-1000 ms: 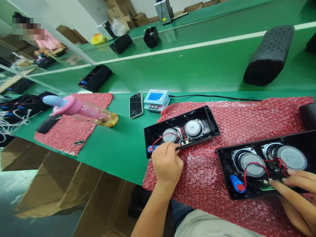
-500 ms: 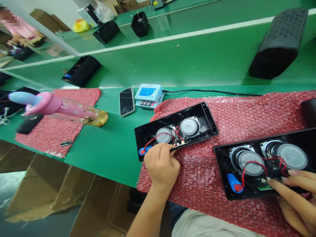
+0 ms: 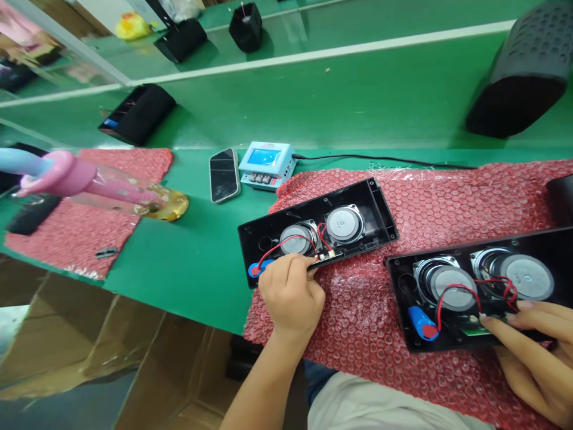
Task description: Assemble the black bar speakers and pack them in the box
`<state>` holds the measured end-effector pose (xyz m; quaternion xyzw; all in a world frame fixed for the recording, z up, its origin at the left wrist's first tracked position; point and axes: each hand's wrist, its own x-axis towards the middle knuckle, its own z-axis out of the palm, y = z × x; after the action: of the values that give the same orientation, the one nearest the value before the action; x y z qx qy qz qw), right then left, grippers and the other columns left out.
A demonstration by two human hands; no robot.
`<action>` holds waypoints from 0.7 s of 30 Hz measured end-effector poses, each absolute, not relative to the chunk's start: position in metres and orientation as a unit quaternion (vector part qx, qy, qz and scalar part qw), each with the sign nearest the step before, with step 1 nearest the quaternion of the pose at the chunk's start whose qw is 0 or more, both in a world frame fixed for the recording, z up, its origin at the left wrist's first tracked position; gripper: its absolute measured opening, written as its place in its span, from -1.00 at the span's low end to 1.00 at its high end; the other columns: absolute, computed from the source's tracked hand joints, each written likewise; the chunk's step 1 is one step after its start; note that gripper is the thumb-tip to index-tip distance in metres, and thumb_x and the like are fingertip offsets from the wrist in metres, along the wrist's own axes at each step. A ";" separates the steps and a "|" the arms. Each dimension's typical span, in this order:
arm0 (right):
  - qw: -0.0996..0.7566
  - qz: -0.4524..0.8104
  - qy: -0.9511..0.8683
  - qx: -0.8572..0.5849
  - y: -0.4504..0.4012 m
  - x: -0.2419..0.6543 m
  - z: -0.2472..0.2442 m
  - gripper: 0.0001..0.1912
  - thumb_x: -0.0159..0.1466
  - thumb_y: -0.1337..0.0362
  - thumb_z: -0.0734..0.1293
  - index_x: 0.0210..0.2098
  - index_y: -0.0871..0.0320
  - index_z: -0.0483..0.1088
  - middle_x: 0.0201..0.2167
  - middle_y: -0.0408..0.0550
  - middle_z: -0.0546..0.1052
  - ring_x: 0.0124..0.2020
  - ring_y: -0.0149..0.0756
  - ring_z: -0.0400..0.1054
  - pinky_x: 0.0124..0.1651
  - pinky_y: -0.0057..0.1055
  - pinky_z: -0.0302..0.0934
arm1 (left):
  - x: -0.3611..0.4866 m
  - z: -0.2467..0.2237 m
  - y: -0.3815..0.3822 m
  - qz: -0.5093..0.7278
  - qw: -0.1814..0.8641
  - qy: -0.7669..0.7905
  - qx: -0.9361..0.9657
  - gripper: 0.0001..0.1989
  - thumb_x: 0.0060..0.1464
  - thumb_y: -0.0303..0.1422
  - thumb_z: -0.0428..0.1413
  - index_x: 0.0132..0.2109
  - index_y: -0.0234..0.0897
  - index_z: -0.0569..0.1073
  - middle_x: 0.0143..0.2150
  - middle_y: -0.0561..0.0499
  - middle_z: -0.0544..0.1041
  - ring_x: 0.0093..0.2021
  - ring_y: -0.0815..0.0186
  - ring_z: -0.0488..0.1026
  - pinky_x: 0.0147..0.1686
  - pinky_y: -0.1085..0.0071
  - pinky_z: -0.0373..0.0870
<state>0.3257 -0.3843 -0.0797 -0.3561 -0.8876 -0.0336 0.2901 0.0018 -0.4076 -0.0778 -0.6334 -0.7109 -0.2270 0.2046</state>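
Note:
Two open black speaker housings lie on red bubble wrap, each with two round drivers, a blue battery and red wires. My left hand (image 3: 290, 295) is closed over the near wall of the left speaker housing (image 3: 367, 203), beside its blue battery (image 3: 259, 269) and white plugs (image 3: 326, 255). What its fingertips pinch is hidden. My right hand (image 3: 535, 343) grips the near wall of the right speaker housing (image 3: 403, 319). Its fingers reach inside over the green circuit board (image 3: 477, 332), with the index fingertip at a wire's end. Another blue battery (image 3: 423, 323) sits in that housing's corner.
Behind the housings stand a light-blue tester (image 3: 266, 164) with a black cable and a phone (image 3: 224, 175). A pink-topped bottle (image 3: 111, 185) lies across more bubble wrap (image 3: 101, 242). A tall black speaker shell (image 3: 521, 74) stands at the back right. Cardboard (image 3: 76, 334) is below the table's edge.
The view has shifted slightly, moving the background up and left. Both hands keep nearly the same places on the housings.

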 end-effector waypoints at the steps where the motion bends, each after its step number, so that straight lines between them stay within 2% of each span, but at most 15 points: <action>1: 0.288 -0.034 -0.889 -0.354 -0.384 0.325 -0.079 -0.75 0.09 0.41 0.29 -0.30 -0.06 0.42 -0.40 -0.10 0.38 -0.35 -0.27 0.30 0.20 -0.10 -0.12 | 0.002 -0.078 -0.408 -0.227 0.204 -0.711 -0.634 -0.82 -0.10 -0.62 0.02 -0.39 -0.25 0.38 -0.40 -0.05 0.46 -0.32 0.16 0.39 -0.29 0.27 0.26; 7: 0.288 -0.045 -0.889 -0.353 -0.385 0.327 -0.080 -0.72 0.09 0.43 0.31 -0.26 -0.06 0.42 -0.34 -0.08 0.34 -0.31 -0.30 0.29 0.26 -0.14 -0.18 | 0.002 -0.077 -0.408 -0.226 0.201 -0.711 -0.635 -0.82 -0.09 -0.62 0.01 -0.38 -0.25 0.37 -0.39 -0.06 0.46 -0.32 0.16 0.38 -0.29 0.27 0.25; 15: 0.297 -0.047 -0.890 -0.343 -0.380 0.318 -0.069 -0.76 0.11 0.42 0.29 -0.28 -0.03 0.41 -0.36 -0.08 0.34 -0.34 -0.31 0.26 0.25 -0.23 -0.17 | 0.002 -0.078 -0.407 -0.229 0.202 -0.709 -0.636 -0.80 -0.14 -0.63 0.00 -0.38 -0.24 0.35 -0.40 -0.04 0.45 -0.34 0.17 0.37 -0.31 0.28 0.23; 18: 0.290 -0.056 -0.892 -0.341 -0.378 0.318 -0.068 -0.78 0.12 0.43 0.30 -0.30 -0.02 0.42 -0.39 -0.07 0.35 -0.36 -0.30 0.27 0.19 -0.21 -0.12 | 0.002 -0.077 -0.407 -0.229 0.203 -0.708 -0.636 -0.80 -0.14 -0.63 0.00 -0.39 -0.24 0.35 -0.41 -0.04 0.44 -0.34 0.17 0.36 -0.32 0.28 0.21; 21: 0.291 -0.052 -0.888 -0.353 -0.381 0.317 -0.069 -0.82 0.16 0.40 0.29 -0.34 -0.05 0.43 -0.46 -0.09 0.37 -0.40 -0.29 0.28 0.05 -0.20 -0.03 | 0.001 -0.077 -0.406 -0.223 0.209 -0.705 -0.640 -0.81 -0.14 -0.63 0.00 -0.40 -0.24 0.35 -0.42 -0.05 0.44 -0.36 0.17 0.35 -0.33 0.28 0.20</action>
<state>0.3175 -0.3812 -0.0692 -0.3525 -0.8877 -0.0521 0.2915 0.0014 -0.4059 -0.0768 -0.6404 -0.7047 -0.2227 0.2091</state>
